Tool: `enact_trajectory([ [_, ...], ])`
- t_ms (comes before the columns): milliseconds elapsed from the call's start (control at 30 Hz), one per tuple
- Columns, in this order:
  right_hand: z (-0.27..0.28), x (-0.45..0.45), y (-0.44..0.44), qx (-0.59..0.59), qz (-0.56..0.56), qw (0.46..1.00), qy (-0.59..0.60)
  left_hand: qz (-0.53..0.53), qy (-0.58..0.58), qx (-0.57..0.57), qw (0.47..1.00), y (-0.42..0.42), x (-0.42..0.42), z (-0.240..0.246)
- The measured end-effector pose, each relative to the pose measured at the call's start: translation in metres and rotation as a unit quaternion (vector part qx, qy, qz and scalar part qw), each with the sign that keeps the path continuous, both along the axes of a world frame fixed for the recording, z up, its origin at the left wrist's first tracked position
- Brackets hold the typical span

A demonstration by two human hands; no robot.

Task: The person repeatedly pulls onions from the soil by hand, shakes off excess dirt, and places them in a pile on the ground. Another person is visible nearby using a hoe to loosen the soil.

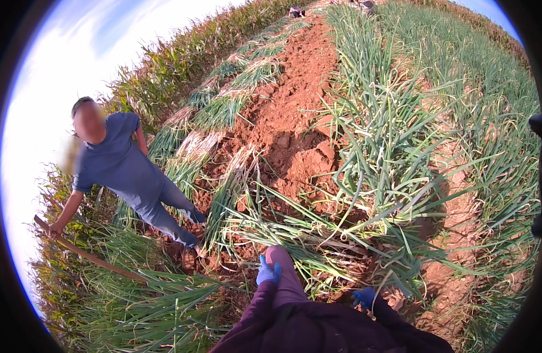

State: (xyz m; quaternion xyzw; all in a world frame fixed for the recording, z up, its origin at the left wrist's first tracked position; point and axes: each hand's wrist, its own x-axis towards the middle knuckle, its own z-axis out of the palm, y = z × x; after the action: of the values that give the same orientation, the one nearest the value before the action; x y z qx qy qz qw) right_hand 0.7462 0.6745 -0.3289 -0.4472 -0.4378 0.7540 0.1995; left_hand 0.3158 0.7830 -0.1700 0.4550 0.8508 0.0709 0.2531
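Observation:
My left hand, in a blue glove, lies against my bent knee with its thumb apart from the fingers and nothing in it. Lower right, my right hand, also blue-gloved, hangs near the soil beside the standing green onions. Leaves partly cover it, so its grip is unclear. Pulled green onions lie loose across the ground before me, their pale root ends towards the right. Another bundle of green onions rests just beyond, roots pointing away from me.
At left stands a person holding a long wooden handle. Bundles of green onions line the left of a strip of turned red soil. Tall corn plants border the field; distant people are at the top.

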Motion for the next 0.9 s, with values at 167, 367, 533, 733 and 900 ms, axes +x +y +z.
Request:
enact_trajectory([
  [167, 0.014, -0.011, 0.010, 0.154, 0.118, 0.974, -0.114, -0.030, 0.020, 0.071, 0.997, -0.007, -0.004, 0.001],
  [367, 0.052, -0.034, 0.009, -0.116, -0.006, 0.984, -0.135, -0.060, 0.024, 0.062, 0.996, -0.016, -0.011, 0.006],
  [533, 0.039, -0.021, 0.000, -0.063, 0.003, 0.990, -0.124, -0.108, 0.015, 0.117, 0.987, -0.010, 0.000, 0.025],
  [733, 0.030, -0.019, 0.000, -0.195, -0.032, 0.972, -0.125, -0.132, 0.111, 0.252, 0.952, 0.032, -0.025, 0.077],
  [900, 0.044, -0.026, 0.000, -0.014, 0.029, 0.994, -0.107, -0.129, 0.173, 0.428, 0.877, 0.070, -0.061, 0.174],
])
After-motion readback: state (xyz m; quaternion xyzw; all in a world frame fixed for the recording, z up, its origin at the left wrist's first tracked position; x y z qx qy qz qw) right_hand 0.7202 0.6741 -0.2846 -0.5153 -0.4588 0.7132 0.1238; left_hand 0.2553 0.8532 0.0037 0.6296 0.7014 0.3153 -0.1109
